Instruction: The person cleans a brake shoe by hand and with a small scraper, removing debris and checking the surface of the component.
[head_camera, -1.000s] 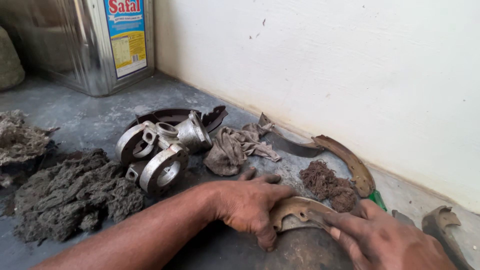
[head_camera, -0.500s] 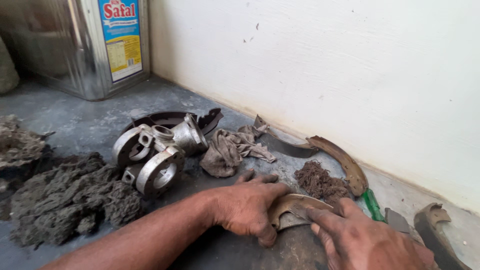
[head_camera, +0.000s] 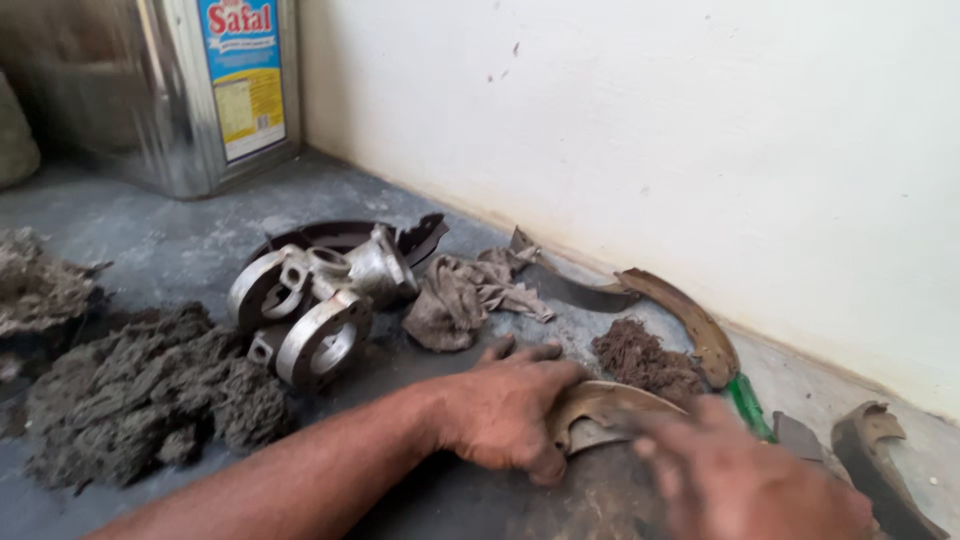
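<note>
Since one second ago, the right hand (head_camera: 750, 480) has slid lower along the curved brake shoe (head_camera: 600, 410) and is blurred from moving. The left hand (head_camera: 510, 405) now covers more of the shoe's near end.

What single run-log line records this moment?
left hand: pressing curved brake shoe | right hand: on shoe, blurred | surface: grey floor

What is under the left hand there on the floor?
The left hand presses on one end of a curved, rusty brake shoe lying on the grey floor. The shoe's arched rim shows beside the thumb. The end beneath the palm is covered, and the blurred right hand hides its other end.
</note>
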